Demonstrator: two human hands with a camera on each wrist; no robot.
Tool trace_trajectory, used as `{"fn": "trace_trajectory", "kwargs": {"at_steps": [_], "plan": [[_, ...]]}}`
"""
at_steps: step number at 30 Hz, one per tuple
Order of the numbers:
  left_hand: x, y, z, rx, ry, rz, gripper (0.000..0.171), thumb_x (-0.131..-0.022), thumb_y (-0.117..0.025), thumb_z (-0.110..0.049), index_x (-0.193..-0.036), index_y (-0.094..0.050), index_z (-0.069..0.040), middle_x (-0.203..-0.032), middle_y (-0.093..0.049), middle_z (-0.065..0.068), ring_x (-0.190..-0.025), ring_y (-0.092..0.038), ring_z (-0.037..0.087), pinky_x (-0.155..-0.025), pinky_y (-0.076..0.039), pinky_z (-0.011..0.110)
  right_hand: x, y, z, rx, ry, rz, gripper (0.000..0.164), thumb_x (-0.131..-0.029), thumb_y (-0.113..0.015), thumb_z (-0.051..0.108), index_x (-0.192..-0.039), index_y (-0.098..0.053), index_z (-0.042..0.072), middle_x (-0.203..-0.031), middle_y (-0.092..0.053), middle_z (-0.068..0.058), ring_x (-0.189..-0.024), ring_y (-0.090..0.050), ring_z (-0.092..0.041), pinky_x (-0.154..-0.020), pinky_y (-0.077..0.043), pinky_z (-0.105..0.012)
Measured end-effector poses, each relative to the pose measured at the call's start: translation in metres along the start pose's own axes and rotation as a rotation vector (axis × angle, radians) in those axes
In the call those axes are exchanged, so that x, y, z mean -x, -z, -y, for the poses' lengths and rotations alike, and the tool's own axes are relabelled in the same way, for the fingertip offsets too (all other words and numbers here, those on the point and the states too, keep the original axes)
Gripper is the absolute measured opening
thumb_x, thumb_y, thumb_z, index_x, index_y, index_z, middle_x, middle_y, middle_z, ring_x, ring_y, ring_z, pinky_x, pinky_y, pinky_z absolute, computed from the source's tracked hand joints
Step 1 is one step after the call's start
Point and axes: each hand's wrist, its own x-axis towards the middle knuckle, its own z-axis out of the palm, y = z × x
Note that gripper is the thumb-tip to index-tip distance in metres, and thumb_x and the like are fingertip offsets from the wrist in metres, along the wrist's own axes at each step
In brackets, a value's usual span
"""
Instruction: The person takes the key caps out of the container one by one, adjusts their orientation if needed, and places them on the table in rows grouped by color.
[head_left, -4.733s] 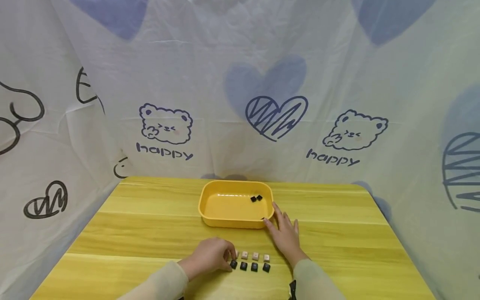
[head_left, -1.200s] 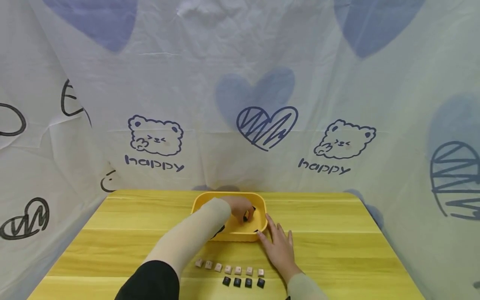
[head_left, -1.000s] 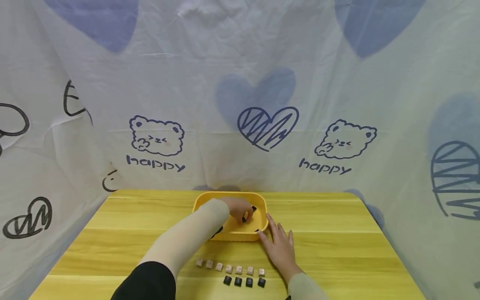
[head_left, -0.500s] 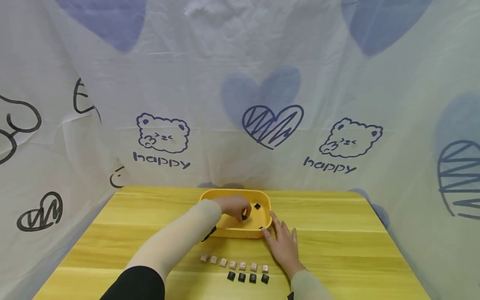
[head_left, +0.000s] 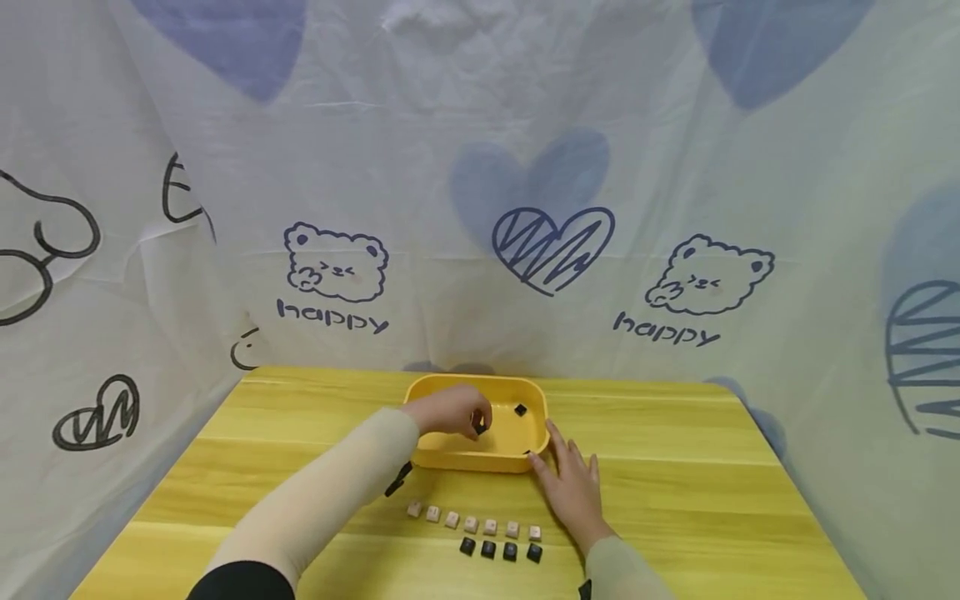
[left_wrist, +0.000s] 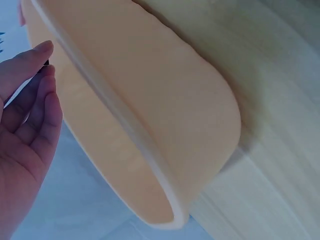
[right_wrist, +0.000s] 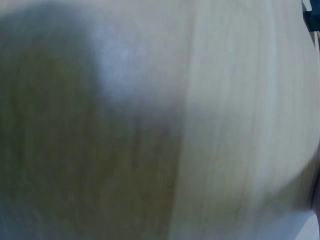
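My left hand reaches into the yellow plastic bin and pinches a black keycap between thumb and fingertips. In the left wrist view, a dark sliver of that keycap shows between the fingertips, beside the bin's rim. One black keycap lies in the bin's right part, and a dark edge shows at its front right corner. My right hand rests with spread fingers against that corner, thumb at the rim. The right wrist view shows mostly blurred tabletop.
In front of the bin stands a row of several white keycaps, with a shorter row of several black keycaps nearer to me, below its right part. The wood-patterned table meets a printed white cloth behind and at the sides.
My left hand has gone from the front black row into the bin. A black keycap from the bin is now in its fingers, drawn slightly left. The right hand stays at the corner.
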Motion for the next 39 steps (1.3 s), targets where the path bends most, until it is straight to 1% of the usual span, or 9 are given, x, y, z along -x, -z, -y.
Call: {"fn": "trace_trajectory", "kwargs": {"at_steps": [6,9,13,17,22,26,29,33,39], "plan": [[0.017,0.006,-0.009,0.044,0.018,-0.077,0.017,-0.080,-0.079,-0.006,-0.097,-0.074,-0.007,-0.086,-0.067,-0.006,-0.078,-0.060,0.009,-0.074,-0.051,0.027,-0.002,0.000,-0.004,0.015,0.003,-0.002,0.073,-0.095,-0.043,0.063,-0.156,-0.022,0.030,-0.150,-0.041,-0.008,-0.140,-0.028,-0.041,-0.112,0.005,-0.060],[0.025,0.008,-0.013,0.051,0.034,-0.102,0.017,-0.080,-0.080,-0.007,-0.096,-0.074,-0.009,-0.088,-0.068,-0.006,-0.081,-0.063,0.011,-0.075,-0.051,0.027,-0.002,0.000,-0.004,0.014,0.001,0.003,0.073,-0.095,-0.043,0.064,-0.156,-0.021,0.030,-0.150,-0.041,-0.008,-0.140,-0.028,-0.040,-0.112,0.005,-0.060],[0.035,0.008,-0.019,0.040,0.023,-0.129,0.015,-0.081,-0.080,-0.011,-0.095,-0.074,-0.011,-0.087,-0.068,-0.006,-0.081,-0.064,0.013,-0.075,-0.051,0.028,-0.001,0.000,-0.004,0.008,-0.003,-0.002,0.073,-0.095,-0.044,0.064,-0.156,-0.023,0.031,-0.150,-0.041,-0.007,-0.140,-0.029,-0.040,-0.112,0.005,-0.059],[0.046,0.004,-0.022,0.043,0.031,-0.145,0.015,-0.082,-0.079,-0.013,-0.096,-0.075,-0.012,-0.087,-0.069,-0.008,-0.080,-0.063,0.007,-0.075,-0.052,0.027,0.000,-0.001,-0.002,0.000,0.002,-0.012,0.071,-0.095,-0.045,0.062,-0.155,-0.025,0.030,-0.149,-0.042,-0.007,-0.139,-0.030,-0.040,-0.112,0.003,-0.060],[0.059,-0.002,-0.027,0.132,0.055,-0.190,0.016,-0.079,-0.081,-0.010,-0.095,-0.077,-0.011,-0.088,-0.070,-0.006,-0.075,-0.062,0.006,-0.071,-0.051,0.025,0.001,0.000,-0.001,-0.009,-0.006,-0.004,0.070,-0.095,-0.045,0.061,-0.155,-0.024,0.031,-0.150,-0.041,-0.007,-0.140,-0.029,-0.040,-0.112,0.004,-0.059],[0.071,-0.009,-0.033,0.178,0.067,-0.235,0.017,-0.077,-0.082,-0.008,-0.093,-0.078,-0.009,-0.086,-0.068,-0.004,-0.071,-0.060,0.005,-0.066,-0.051,0.023,0.001,0.002,0.000,-0.014,-0.008,0.012,0.071,-0.095,-0.045,0.061,-0.156,-0.022,0.031,-0.151,-0.040,-0.006,-0.140,-0.028,-0.040,-0.112,0.005,-0.059],[0.079,-0.017,-0.036,0.185,0.088,-0.235,0.016,-0.077,-0.082,-0.008,-0.093,-0.078,-0.009,-0.085,-0.068,-0.005,-0.070,-0.059,0.004,-0.065,-0.050,0.022,0.001,0.003,0.001,-0.016,-0.007,0.021,0.071,-0.096,-0.046,0.060,-0.156,-0.021,0.031,-0.151,-0.039,-0.007,-0.140,-0.027,-0.040,-0.112,0.006,-0.059],[0.089,-0.025,-0.040,0.204,0.122,-0.213,0.015,-0.078,-0.081,-0.007,-0.093,-0.077,-0.008,-0.085,-0.068,-0.007,-0.069,-0.058,0.003,-0.064,-0.050,0.023,0.000,0.002,0.000,-0.012,-0.014,0.026,0.072,-0.095,-0.044,0.062,-0.156,-0.020,0.032,-0.151,-0.039,-0.006,-0.141,-0.027,-0.039,-0.112,0.006,-0.058],[0.103,-0.038,-0.044,0.210,0.121,-0.194,0.015,-0.076,-0.083,-0.008,-0.083,-0.072,-0.016,-0.075,-0.063,-0.013,-0.066,-0.054,0.002,-0.061,-0.048,0.022,0.000,0.001,0.000,-0.009,-0.012,0.025,0.073,-0.094,-0.042,0.065,-0.156,-0.020,0.033,-0.151,-0.039,-0.006,-0.141,-0.027,-0.039,-0.112,0.006,-0.057]]}}
